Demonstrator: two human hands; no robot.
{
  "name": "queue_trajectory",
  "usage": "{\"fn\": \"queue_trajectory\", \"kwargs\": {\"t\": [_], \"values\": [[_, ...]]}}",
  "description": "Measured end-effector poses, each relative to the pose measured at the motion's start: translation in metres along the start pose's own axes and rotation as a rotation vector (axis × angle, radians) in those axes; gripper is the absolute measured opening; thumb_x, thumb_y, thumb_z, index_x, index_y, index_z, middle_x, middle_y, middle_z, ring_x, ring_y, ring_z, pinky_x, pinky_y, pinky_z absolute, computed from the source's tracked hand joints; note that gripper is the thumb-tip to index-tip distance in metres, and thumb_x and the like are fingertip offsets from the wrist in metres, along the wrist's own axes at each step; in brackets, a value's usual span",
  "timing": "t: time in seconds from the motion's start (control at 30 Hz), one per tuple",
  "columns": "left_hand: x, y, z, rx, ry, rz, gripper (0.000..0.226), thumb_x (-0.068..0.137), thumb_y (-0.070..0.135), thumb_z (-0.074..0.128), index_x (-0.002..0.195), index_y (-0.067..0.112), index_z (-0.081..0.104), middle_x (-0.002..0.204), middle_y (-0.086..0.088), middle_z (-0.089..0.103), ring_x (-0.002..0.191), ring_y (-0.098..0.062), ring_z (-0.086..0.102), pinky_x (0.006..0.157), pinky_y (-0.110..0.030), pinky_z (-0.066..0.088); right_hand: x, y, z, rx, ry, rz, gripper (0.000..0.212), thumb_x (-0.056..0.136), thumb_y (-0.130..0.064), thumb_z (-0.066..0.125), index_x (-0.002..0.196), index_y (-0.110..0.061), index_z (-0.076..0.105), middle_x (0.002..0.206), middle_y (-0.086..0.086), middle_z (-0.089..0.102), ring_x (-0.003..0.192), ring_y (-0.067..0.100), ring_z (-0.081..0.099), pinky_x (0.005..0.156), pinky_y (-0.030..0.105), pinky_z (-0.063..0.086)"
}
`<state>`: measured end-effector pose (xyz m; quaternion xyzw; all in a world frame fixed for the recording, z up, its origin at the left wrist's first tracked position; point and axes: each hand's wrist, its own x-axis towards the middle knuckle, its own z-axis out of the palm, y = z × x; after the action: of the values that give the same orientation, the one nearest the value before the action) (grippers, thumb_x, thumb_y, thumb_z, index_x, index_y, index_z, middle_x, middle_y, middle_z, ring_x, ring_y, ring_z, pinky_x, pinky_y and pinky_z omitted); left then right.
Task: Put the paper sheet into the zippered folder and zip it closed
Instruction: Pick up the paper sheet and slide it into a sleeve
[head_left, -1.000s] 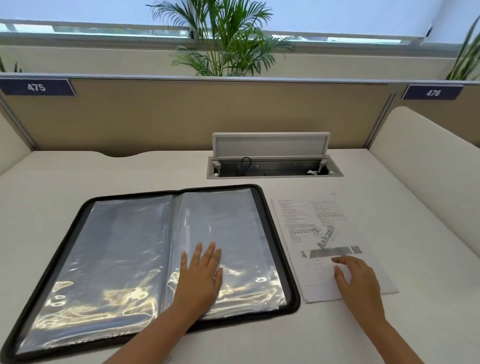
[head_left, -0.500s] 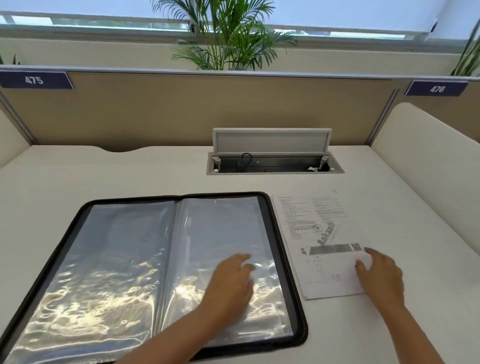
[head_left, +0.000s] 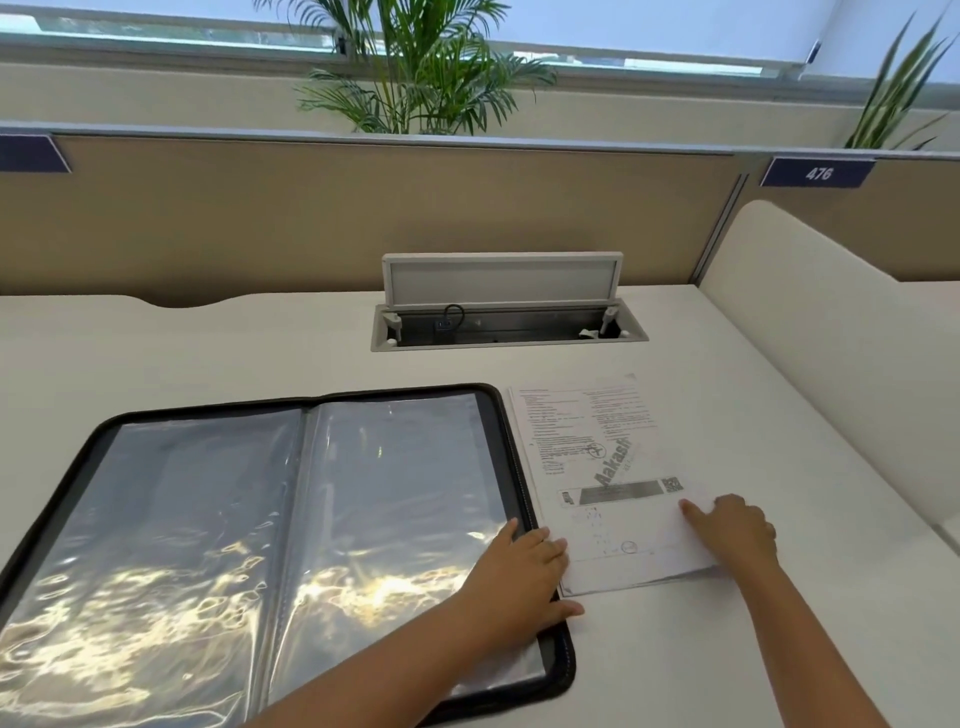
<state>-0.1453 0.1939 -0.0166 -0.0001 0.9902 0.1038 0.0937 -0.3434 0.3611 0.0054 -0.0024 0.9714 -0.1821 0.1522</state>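
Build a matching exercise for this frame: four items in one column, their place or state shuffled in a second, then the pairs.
Items:
1. zippered folder
2. paper sheet
3. left hand
4. right hand

Descriptions:
A. on the sheet's right near corner
B. lying open, clear sleeves showing
C. on the folder's right edge
D. flat on the desk right of the folder

Pairs: 1-B, 2-D, 3-C, 4-A
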Motion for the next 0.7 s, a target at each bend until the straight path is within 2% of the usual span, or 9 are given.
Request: {"fn": "queue_trajectory", "kwargs": {"t": [0.07, 0.17, 0.23, 0.37, 0.43, 0.5, 0.6, 0.7], "values": [[0.001, 0.000, 0.001, -0.018, 0.007, -0.006, 0.067, 0.091, 0.054, 0.033, 0.142, 0.011, 0.026, 0.152, -0.006, 0.026, 0.142, -0.023, 0.016, 0.115, -0.046, 0.002, 0.007, 0.000, -0.004, 0.035, -0.046, -0.001, 0.056, 0.089, -0.041, 0.053, 0.116, 0.008, 0.051, 0.123, 0.026, 0.055, 0.114, 0.039, 0.051, 0.089, 0.040, 0.042], [0.001, 0.001, 0.003, -0.030, 0.022, -0.012, 0.066, 0.091, 0.054, 0.033, 0.141, 0.011, 0.027, 0.152, -0.005, 0.026, 0.141, -0.023, 0.016, 0.115, -0.046, 0.005, 0.014, -0.005, -0.005, 0.147, -0.109, -0.018, 0.053, 0.091, -0.040, 0.051, 0.103, 0.012, 0.057, 0.109, 0.027, 0.061, 0.098, 0.038, 0.057, 0.074, 0.033, 0.039], [0.001, 0.001, 0.004, -0.035, 0.030, -0.012, 0.066, 0.091, 0.054, 0.033, 0.141, 0.011, 0.027, 0.152, -0.005, 0.026, 0.141, -0.023, 0.016, 0.115, -0.045, 0.008, 0.017, -0.008, -0.004, 0.277, -0.151, 0.003, 0.053, 0.090, -0.041, 0.053, 0.101, 0.011, 0.058, 0.103, 0.026, 0.061, 0.088, 0.035, 0.056, 0.072, 0.033, 0.039], [0.001, -0.002, 0.006, -0.059, 0.058, -0.005, 0.064, 0.091, 0.053, 0.034, 0.140, 0.013, 0.029, 0.152, -0.003, 0.028, 0.141, -0.022, 0.018, 0.115, -0.043, 0.012, 0.019, -0.010, -0.011, 0.555, -0.223, 0.010, 0.029, 0.086, -0.026, 0.061, 0.093, 0.003, 0.062, 0.087, 0.017, 0.068, 0.078, 0.031, 0.062, 0.071, 0.034, 0.048], [0.002, -0.003, 0.006, -0.053, 0.075, 0.000, 0.063, 0.091, 0.053, 0.033, 0.139, 0.013, 0.032, 0.150, -0.004, 0.031, 0.140, -0.022, 0.020, 0.115, -0.043, 0.014, 0.016, -0.011, -0.019, 0.658, -0.323, 0.046, 0.015, 0.082, -0.016, 0.061, 0.090, -0.004, 0.063, 0.078, 0.012, 0.071, 0.074, 0.029, 0.065, 0.067, 0.032, 0.051], [0.002, -0.003, 0.006, -0.047, 0.085, 0.003, 0.062, 0.092, 0.053, 0.032, 0.138, 0.012, 0.034, 0.149, -0.004, 0.033, 0.140, -0.023, 0.022, 0.114, -0.042, 0.016, 0.014, -0.012, -0.024, 0.690, -0.399, 0.104, 0.013, 0.079, -0.010, 0.058, 0.091, -0.006, 0.061, 0.086, 0.014, 0.069, 0.078, 0.031, 0.064, 0.067, 0.034, 0.052], [0.003, -0.004, 0.005, -0.095, 0.096, -0.004, 0.060, 0.092, 0.052, 0.033, 0.136, 0.012, 0.039, 0.148, -0.004, 0.037, 0.139, -0.022, 0.024, 0.113, -0.040, 0.018, 0.015, -0.011, -0.032, 0.638, -0.422, 0.076, 0.021, 0.080, 0.001, 0.053, 0.100, -0.004, 0.057, 0.098, 0.021, 0.063, 0.083, 0.034, 0.060, 0.070, 0.037, 0.051], [0.002, -0.006, 0.002, -0.235, 0.112, -0.025, 0.051, 0.092, 0.050, 0.036, 0.126, 0.015, 0.050, 0.139, -0.003, 0.048, 0.131, -0.020, 0.036, 0.109, -0.037, 0.028, 0.013, -0.005, -0.036, 0.552, -0.395, -0.023, 0.026, 0.079, 0.007, 0.052, 0.103, -0.001, 0.061, 0.093, 0.020, 0.064, 0.076, 0.032, 0.059, 0.066, 0.035, 0.049]]}}
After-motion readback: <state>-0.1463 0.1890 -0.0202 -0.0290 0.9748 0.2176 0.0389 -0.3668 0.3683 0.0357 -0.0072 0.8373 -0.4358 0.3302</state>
